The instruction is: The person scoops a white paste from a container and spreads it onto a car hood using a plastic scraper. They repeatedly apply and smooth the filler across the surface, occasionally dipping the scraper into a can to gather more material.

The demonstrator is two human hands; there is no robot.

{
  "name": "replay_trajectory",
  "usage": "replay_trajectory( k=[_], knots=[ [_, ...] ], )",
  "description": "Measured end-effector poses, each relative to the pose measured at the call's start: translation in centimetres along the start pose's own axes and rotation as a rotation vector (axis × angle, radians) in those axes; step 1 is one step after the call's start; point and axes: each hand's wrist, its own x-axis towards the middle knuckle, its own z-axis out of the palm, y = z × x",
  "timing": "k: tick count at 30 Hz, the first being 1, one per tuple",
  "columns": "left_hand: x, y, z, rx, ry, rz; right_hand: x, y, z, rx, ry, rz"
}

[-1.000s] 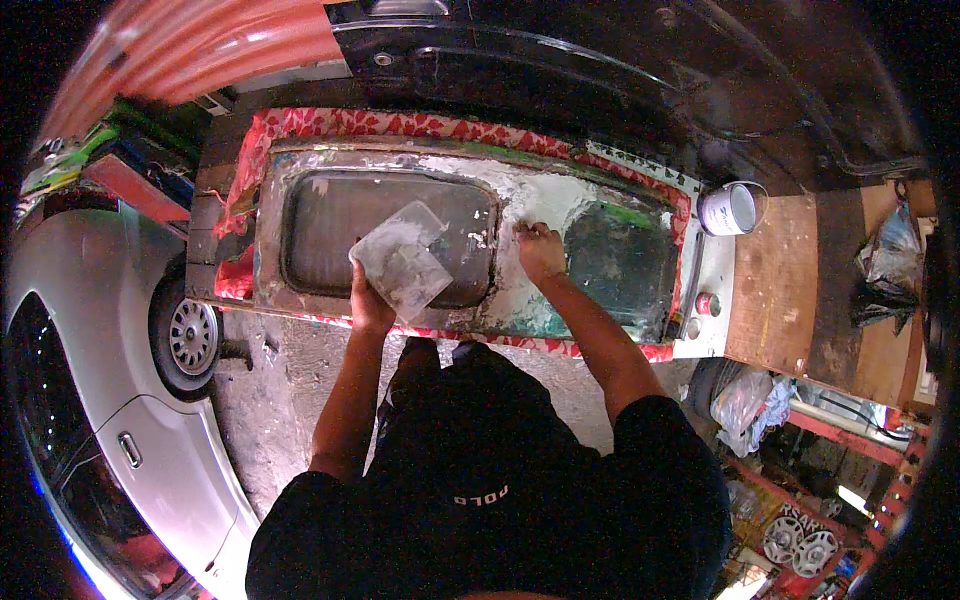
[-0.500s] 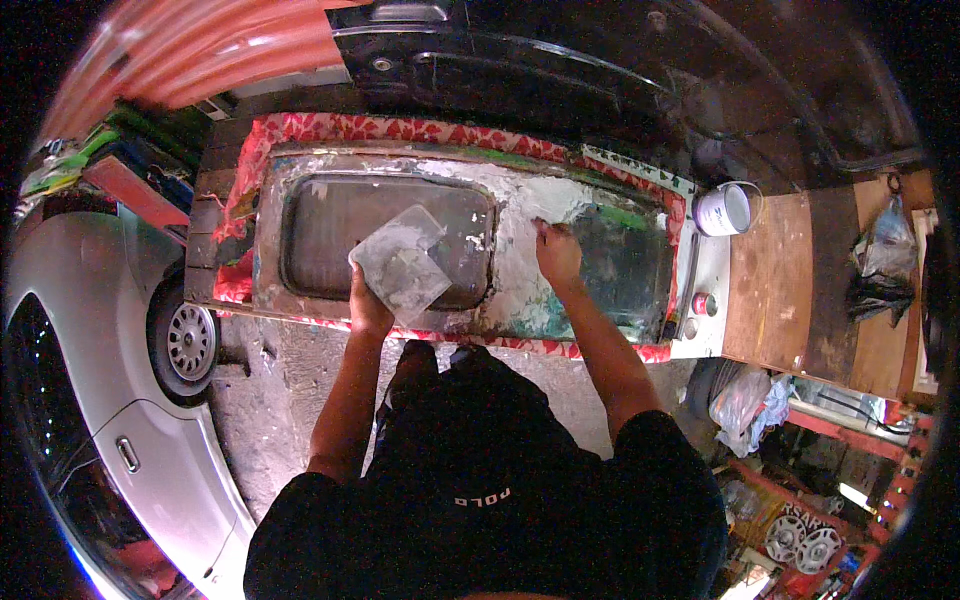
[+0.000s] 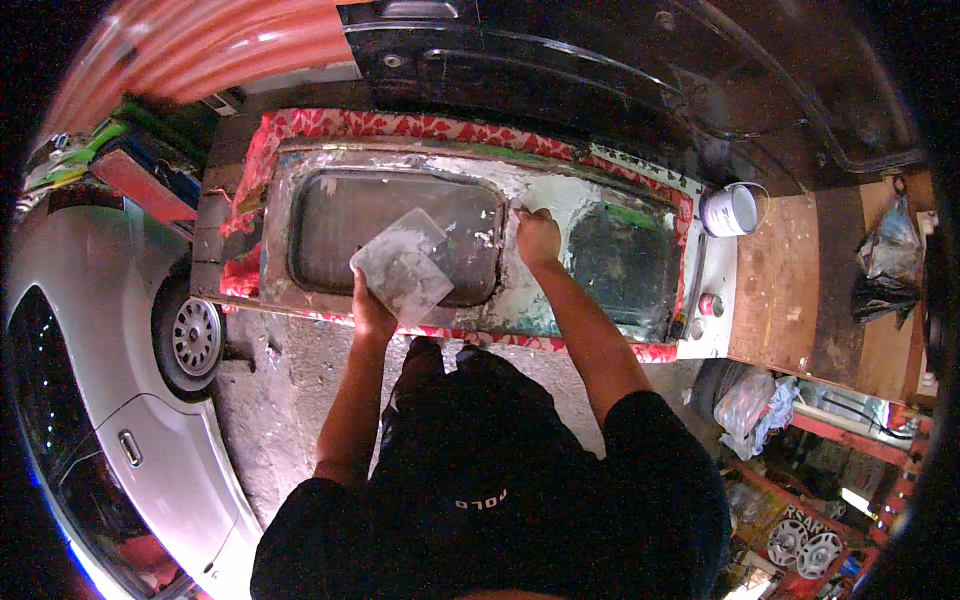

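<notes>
My left hand (image 3: 373, 312) grips one edge of a clear plastic tray (image 3: 408, 268), squarish and smeared with white-grey paste. It is held over the recessed window area of a worn panel (image 3: 275, 250) that looks like a vehicle door. My right hand (image 3: 539, 238) is closed, its fingertips at the pale filler-coated strip (image 3: 522, 290) between the dark recess and a dark greenish section (image 3: 620, 262). Whatever those fingers pinch is hidden from view. White filler also spreads along the panel's upper edge.
Red-and-white patterned cloth (image 3: 400, 128) lies under the panel. To the right stand a white bucket (image 3: 731, 210) and a small red can (image 3: 710, 305) beside a wooden board (image 3: 770, 290). A silver car (image 3: 165, 450) is at the left, a black vehicle body (image 3: 560, 70) beyond.
My right hand has moved left across the filler strip, toward the edge of the dark recess. My left hand and the plastic tray stay nearly in place. The view has shifted slightly.
</notes>
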Motion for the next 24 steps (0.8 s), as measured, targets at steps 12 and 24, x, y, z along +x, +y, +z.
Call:
replay_trajectory(
  k=[12,24],
  knots=[
    [0.7,-1.4,-0.4,-0.034,-0.001,-0.026,-4.7,0.5,-2.4,0.204,-0.114,0.108],
    [0.6,-1.7,0.0,0.018,0.023,-0.069,-4.5,0.5,-2.7,0.105,0.073,0.284]
  ],
)
